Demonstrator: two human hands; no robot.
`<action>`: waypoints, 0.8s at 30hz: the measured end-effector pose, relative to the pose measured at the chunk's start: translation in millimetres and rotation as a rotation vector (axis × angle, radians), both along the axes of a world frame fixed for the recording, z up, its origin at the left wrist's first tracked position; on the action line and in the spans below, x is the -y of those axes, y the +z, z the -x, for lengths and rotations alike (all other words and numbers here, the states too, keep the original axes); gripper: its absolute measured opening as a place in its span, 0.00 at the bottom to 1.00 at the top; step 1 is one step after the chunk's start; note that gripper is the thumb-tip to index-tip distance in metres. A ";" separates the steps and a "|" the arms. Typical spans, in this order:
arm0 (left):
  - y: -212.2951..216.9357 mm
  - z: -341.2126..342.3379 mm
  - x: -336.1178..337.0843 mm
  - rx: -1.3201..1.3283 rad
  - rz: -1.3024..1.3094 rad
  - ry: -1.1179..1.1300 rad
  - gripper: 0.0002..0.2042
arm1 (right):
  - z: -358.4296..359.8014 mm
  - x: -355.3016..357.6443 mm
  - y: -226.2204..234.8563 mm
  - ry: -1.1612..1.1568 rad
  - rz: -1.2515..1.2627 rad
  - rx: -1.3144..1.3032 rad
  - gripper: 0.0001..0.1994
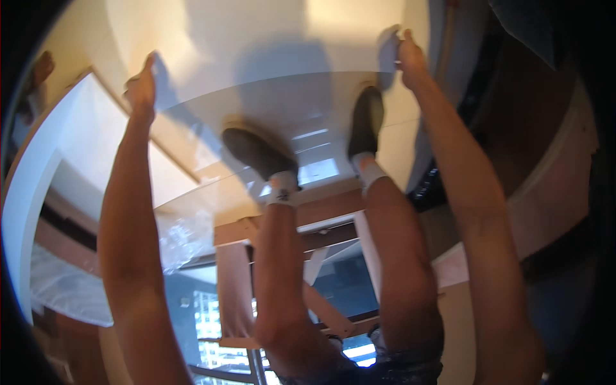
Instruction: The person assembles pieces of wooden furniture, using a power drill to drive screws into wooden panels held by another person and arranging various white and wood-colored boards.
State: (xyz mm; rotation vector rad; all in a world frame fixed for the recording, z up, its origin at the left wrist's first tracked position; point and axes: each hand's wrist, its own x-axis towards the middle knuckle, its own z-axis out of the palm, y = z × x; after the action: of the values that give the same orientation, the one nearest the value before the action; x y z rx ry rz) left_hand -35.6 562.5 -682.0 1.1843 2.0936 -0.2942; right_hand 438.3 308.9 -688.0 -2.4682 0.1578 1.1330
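Observation:
Both my arms stretch forward, far apart, over a pale surface that carries my shadow. My left hand (pixel 142 88) is at the upper left with its fingers partly curled and one digit pointing up. My right hand (pixel 410 59) is at the upper right, its fingers bent in, with a tiny white spot beside them. Whatever either hand grips is too blurred to name. A curved edge crosses the pale surface (pixel 224 42) between my hands, and a greyer, shiny area (pixel 282 102) lies below it. My dark shoes (pixel 260 147) are beneath my arms.
Left of me stands a white panel (pixel 112 128) with wooden edges, near crumpled clear plastic (pixel 186 240). Behind my legs are a wooden frame (pixel 234 289) and a window (pixel 208 321). Another person's hand (pixel 43 67) shows at the far left. Dark clutter (pixel 427 183) lies right.

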 end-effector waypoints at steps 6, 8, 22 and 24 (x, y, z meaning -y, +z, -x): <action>1.9 1.3 12.1 0.003 -0.060 0.068 0.49 | -41.2 6.0 20.6 -0.003 -0.044 -0.095 0.38; 13.5 -20.1 22.8 -0.044 -0.082 0.078 0.50 | -63.2 18.3 30.6 0.098 -0.013 -0.036 0.37; 194.4 14.0 25.6 0.395 0.055 -0.004 0.33 | -92.9 -51.7 205.1 0.790 0.165 0.170 0.42; 231.6 -4.7 19.7 0.451 0.068 0.032 0.37 | -107.0 -52.7 226.3 0.798 0.168 0.147 0.43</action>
State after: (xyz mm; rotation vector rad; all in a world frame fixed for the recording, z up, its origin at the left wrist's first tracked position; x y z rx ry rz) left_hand -31.0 542.7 -450.4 1.0613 1.6934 -0.0712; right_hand 545.3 361.6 -461.6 -2.8289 -0.8802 1.2394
